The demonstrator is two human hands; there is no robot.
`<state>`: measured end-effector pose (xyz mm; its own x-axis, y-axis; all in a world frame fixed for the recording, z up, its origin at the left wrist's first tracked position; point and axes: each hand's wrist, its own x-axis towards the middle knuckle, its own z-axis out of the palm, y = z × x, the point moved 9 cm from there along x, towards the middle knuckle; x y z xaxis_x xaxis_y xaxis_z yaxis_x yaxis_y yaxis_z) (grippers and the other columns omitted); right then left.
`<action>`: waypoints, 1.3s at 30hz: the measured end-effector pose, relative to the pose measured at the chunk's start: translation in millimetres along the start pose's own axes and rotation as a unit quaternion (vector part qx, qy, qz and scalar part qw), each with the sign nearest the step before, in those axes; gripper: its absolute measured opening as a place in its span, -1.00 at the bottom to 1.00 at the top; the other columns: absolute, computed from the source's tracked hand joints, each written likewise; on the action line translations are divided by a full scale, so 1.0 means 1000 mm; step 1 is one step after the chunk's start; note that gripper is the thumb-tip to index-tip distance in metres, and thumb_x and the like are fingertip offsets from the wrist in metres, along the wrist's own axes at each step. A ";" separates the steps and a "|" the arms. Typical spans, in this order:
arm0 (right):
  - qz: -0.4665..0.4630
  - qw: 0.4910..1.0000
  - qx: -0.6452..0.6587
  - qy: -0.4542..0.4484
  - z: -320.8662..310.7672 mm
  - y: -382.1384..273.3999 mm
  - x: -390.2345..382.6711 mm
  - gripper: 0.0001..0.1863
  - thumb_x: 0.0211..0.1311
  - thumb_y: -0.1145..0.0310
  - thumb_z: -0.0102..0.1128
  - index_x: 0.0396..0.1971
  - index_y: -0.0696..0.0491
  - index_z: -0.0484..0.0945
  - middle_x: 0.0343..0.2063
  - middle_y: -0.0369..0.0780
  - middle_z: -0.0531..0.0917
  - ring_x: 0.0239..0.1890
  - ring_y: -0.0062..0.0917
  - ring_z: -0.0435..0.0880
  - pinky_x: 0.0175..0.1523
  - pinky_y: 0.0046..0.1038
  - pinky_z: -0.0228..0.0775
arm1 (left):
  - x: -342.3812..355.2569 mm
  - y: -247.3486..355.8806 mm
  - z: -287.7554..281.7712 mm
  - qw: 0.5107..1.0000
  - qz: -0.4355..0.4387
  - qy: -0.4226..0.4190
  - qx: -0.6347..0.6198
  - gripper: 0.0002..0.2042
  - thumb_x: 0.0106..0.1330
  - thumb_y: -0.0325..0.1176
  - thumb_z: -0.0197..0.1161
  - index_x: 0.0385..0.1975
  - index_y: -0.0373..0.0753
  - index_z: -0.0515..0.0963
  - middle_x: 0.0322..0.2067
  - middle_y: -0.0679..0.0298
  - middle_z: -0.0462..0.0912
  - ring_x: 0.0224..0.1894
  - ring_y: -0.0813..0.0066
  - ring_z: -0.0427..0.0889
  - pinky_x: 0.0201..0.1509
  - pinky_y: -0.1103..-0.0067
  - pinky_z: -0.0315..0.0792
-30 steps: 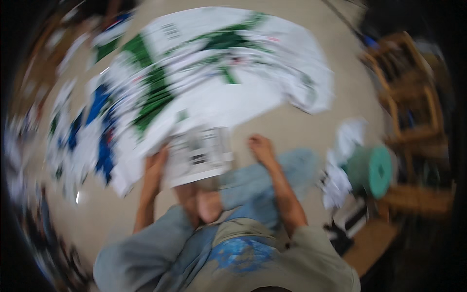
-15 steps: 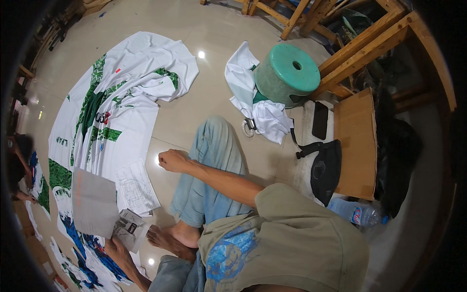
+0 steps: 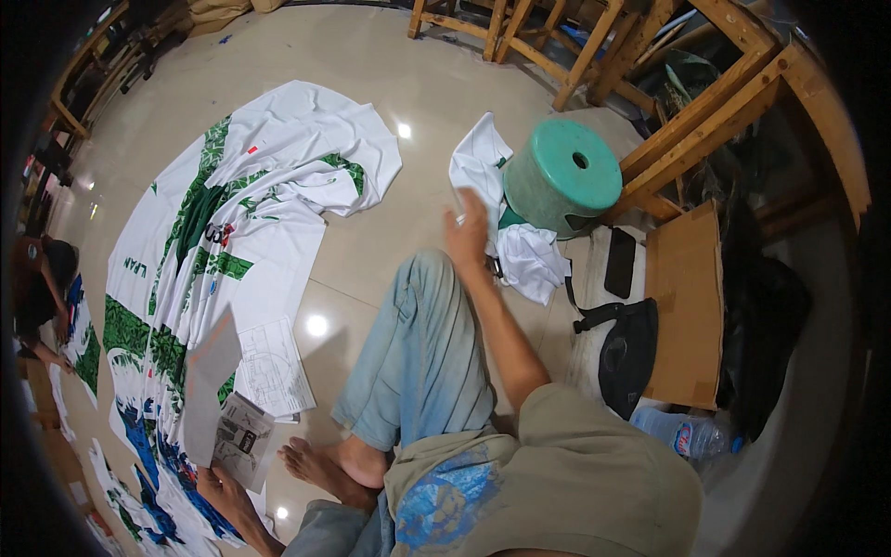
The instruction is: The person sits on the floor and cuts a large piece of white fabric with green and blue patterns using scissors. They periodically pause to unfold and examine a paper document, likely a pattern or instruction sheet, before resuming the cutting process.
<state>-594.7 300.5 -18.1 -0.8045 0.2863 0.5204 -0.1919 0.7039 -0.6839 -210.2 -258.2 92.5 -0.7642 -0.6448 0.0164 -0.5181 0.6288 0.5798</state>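
Observation:
My left hand (image 3: 221,489) is closed on the lower edge of some papers, a pale blank-looking sheet (image 3: 206,408) and a grey printed sheet (image 3: 243,434) that fans out beside it. My right hand (image 3: 467,232) is raised beyond my knee, close to the small white cloths (image 3: 532,260) by the stool. Motion smears its fingers; a whitish spot shows between thumb and fingers, too unclear to name. Beneath the papers lies a large white fabric (image 3: 278,278) with green patterned bands. Line-drawn sheets (image 3: 276,367) rest on this fabric.
A green plastic stool (image 3: 563,176) stands right of the small cloths. Near it lie a black phone (image 3: 620,263), a black pouch with a strap (image 3: 628,353), a cardboard panel (image 3: 682,306) and a water bottle (image 3: 687,432). Wooden frames (image 3: 705,111) rise behind. Another person (image 3: 42,288) crouches far left.
My right hand has swung up and right from beside my knee toward the white cloths. The pale sheet in my left hand has tilted and looks narrower. The whole view has shifted slightly.

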 end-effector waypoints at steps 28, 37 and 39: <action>0.046 0.985 -0.039 -0.163 -0.080 0.012 0.164 -0.50 0.39 0.19 0.27 0.18 0.16 0.47 0.13 -0.05 0.61 0.08 -0.30 0.67 0.14 -0.28 0.50 | -0.005 0.073 0.015 0.974 0.011 -0.051 -0.222 -0.62 0.33 -0.54 0.14 0.15 -0.43 0.56 -0.02 0.06 0.70 0.04 0.40 0.62 0.21 0.49 0.42; -0.085 0.893 0.015 -0.442 0.005 -0.053 -0.074 -0.29 0.19 0.13 0.45 0.26 0.20 0.46 0.30 0.03 0.46 0.36 -0.15 0.42 0.44 -0.28 0.20 | -0.006 0.025 0.022 0.935 -0.117 -0.042 -0.331 -0.77 0.43 -0.28 0.22 -0.20 -0.32 0.69 -0.25 0.28 0.73 -0.15 0.58 0.63 -0.08 0.62 0.46; -0.091 0.876 0.014 -0.473 0.015 -0.070 -0.067 -0.35 0.18 0.22 0.43 0.23 0.21 0.48 0.24 0.01 0.50 0.30 -0.15 0.46 0.41 -0.30 0.23 | -0.011 0.009 0.022 0.917 -0.167 -0.043 -0.359 -0.63 0.51 -0.09 0.19 -0.42 -0.24 0.67 -0.47 0.43 0.64 -0.36 0.74 0.51 -0.31 0.66 0.34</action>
<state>-535.7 222.7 -12.5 -0.8621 -0.5061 -0.0253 -0.3689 0.6611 -0.6533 -214.6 -236.1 79.7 -0.6518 -0.6937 -0.3065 -0.3656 -0.0668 0.9284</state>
